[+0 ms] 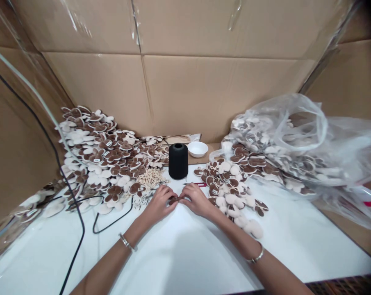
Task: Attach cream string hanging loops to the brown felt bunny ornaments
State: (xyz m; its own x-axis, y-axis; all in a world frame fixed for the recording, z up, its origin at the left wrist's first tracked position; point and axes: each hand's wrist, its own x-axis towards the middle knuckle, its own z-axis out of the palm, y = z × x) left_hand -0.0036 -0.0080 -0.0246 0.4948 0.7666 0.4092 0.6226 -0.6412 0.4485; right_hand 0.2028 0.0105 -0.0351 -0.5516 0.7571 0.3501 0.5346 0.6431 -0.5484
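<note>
From here, my left hand [162, 201] and right hand [197, 199] pinch one brown piece [173, 200], seemingly midway; whether left heap [114, 192] or right heap [231, 199] is finished, I can't tell.

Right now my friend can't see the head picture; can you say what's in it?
A left hand and a right hand pinch a small brown piece over a white table. Behind them stand a black spool and a white bowl. Flower-shaped brown and white pieces lie heaped on both sides, some at right under clear plastic.
</note>
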